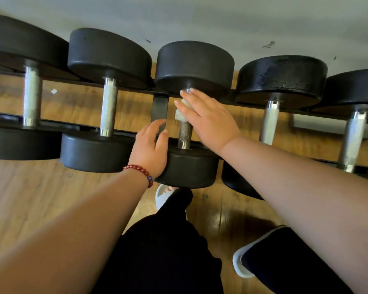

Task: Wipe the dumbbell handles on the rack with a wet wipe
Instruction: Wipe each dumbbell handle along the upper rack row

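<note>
View from above of a black dumbbell rack (160, 107) standing on a wooden floor (30, 187) against a pale wall (200, 18). Five dumbbells lie side by side across its rails, each with black round heads and a metal grip. The middle dumbbell (194, 66) is the one attended to; its knurled handle (185, 132) is bare at the near end and covered at the far end. The right hand (208, 119) lies over that far end with fingers straight and close together, pressing a white wet wipe (181, 115) against the handle just below the far head; the thumb is hidden. The left hand (149, 149) is spread loosely, fingers gently curved and holding nothing, its heel over the edge of the dumbbell's near head, just left of the handle. A red bead bracelet (141, 169) circles the left wrist. Below, dark trousers and pale slippers (242, 262) show on the floor.
</note>
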